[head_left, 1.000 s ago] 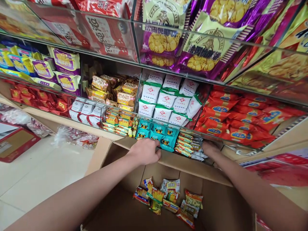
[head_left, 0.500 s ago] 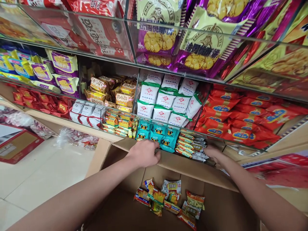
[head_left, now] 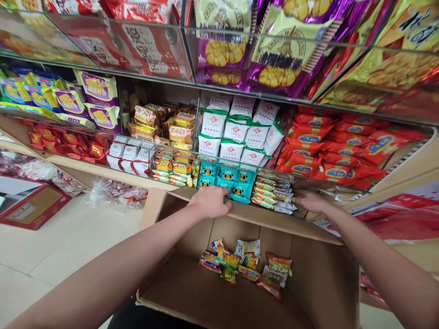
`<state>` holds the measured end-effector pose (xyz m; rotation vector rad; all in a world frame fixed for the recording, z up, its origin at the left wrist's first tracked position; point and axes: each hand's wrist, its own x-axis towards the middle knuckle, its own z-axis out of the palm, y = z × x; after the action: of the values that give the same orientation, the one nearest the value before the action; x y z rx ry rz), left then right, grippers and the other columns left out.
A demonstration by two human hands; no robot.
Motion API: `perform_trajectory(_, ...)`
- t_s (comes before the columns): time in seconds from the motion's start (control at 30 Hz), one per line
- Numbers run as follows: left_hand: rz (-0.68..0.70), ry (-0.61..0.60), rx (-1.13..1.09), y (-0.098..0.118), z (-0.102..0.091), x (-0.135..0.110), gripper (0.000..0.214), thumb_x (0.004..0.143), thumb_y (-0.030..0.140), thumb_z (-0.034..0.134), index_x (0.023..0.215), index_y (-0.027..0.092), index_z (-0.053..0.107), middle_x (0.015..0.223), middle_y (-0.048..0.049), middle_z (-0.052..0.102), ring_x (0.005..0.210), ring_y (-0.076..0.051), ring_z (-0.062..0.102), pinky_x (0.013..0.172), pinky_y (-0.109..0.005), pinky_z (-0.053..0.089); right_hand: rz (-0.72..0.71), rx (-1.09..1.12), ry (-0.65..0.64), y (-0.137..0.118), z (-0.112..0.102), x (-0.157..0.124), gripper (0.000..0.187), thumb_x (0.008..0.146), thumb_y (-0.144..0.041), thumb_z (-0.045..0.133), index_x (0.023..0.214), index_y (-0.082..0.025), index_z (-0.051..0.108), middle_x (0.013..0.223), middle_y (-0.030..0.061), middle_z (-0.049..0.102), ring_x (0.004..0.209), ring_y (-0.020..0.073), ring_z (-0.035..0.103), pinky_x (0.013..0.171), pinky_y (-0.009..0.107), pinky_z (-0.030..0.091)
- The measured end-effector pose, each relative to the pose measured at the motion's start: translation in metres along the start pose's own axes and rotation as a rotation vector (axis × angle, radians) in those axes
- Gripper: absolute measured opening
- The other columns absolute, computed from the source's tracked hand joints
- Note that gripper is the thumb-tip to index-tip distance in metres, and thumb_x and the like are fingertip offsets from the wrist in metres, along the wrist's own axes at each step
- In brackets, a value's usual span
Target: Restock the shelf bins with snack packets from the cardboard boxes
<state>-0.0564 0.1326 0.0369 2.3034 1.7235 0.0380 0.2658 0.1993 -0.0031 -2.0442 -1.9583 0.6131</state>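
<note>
A large open cardboard box [head_left: 318, 274] stands in front of glass snack shelves. Several small snack packets [head_left: 247, 266] lie on its bottom. My left hand [head_left: 211, 202] is closed over the box's far flap, right below the teal packets [head_left: 228, 180] on the lowest shelf. My right hand [head_left: 310, 201] reaches past the box's right far corner, beside a stack of small striped packets [head_left: 272, 194]; its fingers are curled, and what they hold, if anything, is hidden.
Glass shelves [head_left: 192, 77] hold white-and-green packs [head_left: 236, 137], red packs [head_left: 336, 151], brown biscuits [head_left: 164, 125] and purple cookie bags [head_left: 274, 64]. A red-edged carton [head_left: 30, 205] and plastic bags [head_left: 113, 194] lie on the tiled floor at left.
The view has shifted slightly, so the box and shelves sit higher in frame. Both hands stay at the box's far edge; the right hand has moved a little to the right.
</note>
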Motion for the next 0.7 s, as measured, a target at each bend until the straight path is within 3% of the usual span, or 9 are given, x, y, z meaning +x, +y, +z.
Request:
perform_trajectory(0.07, 0.007, 0.005, -0.002, 0.0, 0.001, 0.001, 0.032, 0.074, 0.041, 0.038, 0.094, 0.028, 0.059, 0.09, -0.0027, 0.065, 0.082, -0.023, 0.058, 0.067, -0.033, 0.045, -0.023, -0.016, 0.02, -0.011, -0.014, -0.036, 0.028, 0.07, -0.026, 0.053, 0.093, -0.013, 0.062, 0.087, 0.0114, 0.065, 0.079, 0.0209, 0.06, 0.071, 0.03, 0.045)
perform_trajectory(0.17, 0.011, 0.006, -0.002, 0.0, 0.001, 0.004, 0.032, 0.074, 0.041, 0.038, 0.095, 0.028, 0.059, 0.088, -0.0031, 0.065, 0.081, -0.023, 0.058, 0.066, -0.032, 0.044, -0.283, 0.002, 0.192, -0.033, -0.011, -0.112, 0.029, 0.077, -0.035, 0.046, 0.097, -0.019, 0.058, 0.093, 0.0072, 0.063, 0.081, 0.0188, 0.059, 0.074, 0.03, 0.044)
perform_trajectory(0.23, 0.016, 0.008, -0.002, -0.001, 0.002, 0.005, 0.032, 0.074, 0.04, 0.038, 0.094, 0.028, 0.06, 0.088, -0.0035, 0.065, 0.081, -0.023, 0.058, 0.066, -0.033, 0.044, -0.427, 0.054, 0.076, -0.042, 0.015, -0.155, 0.024, 0.08, -0.033, 0.044, 0.095, -0.023, 0.059, 0.092, 0.0039, 0.063, 0.082, 0.0159, 0.059, 0.073, 0.025, 0.044)
perform_trajectory(0.3, 0.014, 0.008, -0.005, -0.001, 0.002, 0.005, 0.032, 0.073, 0.04, 0.038, 0.094, 0.028, 0.06, 0.087, -0.0033, 0.064, 0.08, -0.024, 0.058, 0.066, -0.033, 0.044, -0.427, 0.045, -0.193, -0.04, 0.057, -0.177, 0.024, 0.082, -0.025, 0.04, 0.097, -0.024, 0.059, 0.092, 0.0024, 0.063, 0.083, 0.0141, 0.059, 0.075, 0.023, 0.044)
perform_trajectory(0.37, 0.008, 0.003, -0.008, -0.001, 0.003, 0.005, 0.032, 0.073, 0.041, 0.038, 0.095, 0.029, 0.059, 0.089, -0.0027, 0.064, 0.081, -0.023, 0.058, 0.066, -0.034, 0.044, -0.377, -0.005, -0.279, -0.031, 0.104, -0.176, 0.032, 0.077, -0.018, 0.043, 0.106, -0.019, 0.056, 0.106, 0.0063, 0.059, 0.099, 0.0175, 0.053, 0.085, 0.027, 0.041)
perform_trajectory(0.5, -0.018, -0.009, -0.014, 0.001, 0.004, 0.002, 0.033, 0.073, 0.041, 0.039, 0.098, 0.03, 0.059, 0.093, -0.0018, 0.063, 0.083, -0.023, 0.057, 0.069, -0.034, 0.044, -0.282, -0.174, -0.195, -0.016, 0.173, -0.15, 0.061, 0.066, -0.009, 0.049, 0.126, -0.015, 0.041, 0.131, 0.011, 0.038, 0.117, 0.0255, 0.036, 0.092, 0.037, 0.033)
perform_trajectory(0.6, -0.028, -0.006, -0.006, 0.004, 0.002, 0.0, 0.033, 0.073, 0.039, 0.039, 0.097, 0.029, 0.059, 0.092, -0.0028, 0.064, 0.084, -0.023, 0.057, 0.069, -0.033, 0.044, -0.332, -0.225, -0.1, -0.028, 0.192, -0.145, 0.063, 0.064, -0.005, 0.047, 0.126, -0.016, 0.041, 0.135, 0.0098, 0.032, 0.12, 0.0259, 0.029, 0.093, 0.039, 0.03)
perform_trajectory(0.7, -0.032, -0.02, 0.004, 0.006, 0.0, -0.001, 0.033, 0.072, 0.037, 0.04, 0.097, 0.028, 0.059, 0.091, -0.0032, 0.064, 0.084, -0.023, 0.058, 0.069, -0.032, 0.044, -0.455, -0.158, -0.122, -0.056, 0.201, -0.147, 0.044, 0.076, -0.014, 0.042, 0.12, -0.016, 0.046, 0.127, 0.0089, 0.042, 0.116, 0.0202, 0.033, 0.096, 0.032, 0.025)
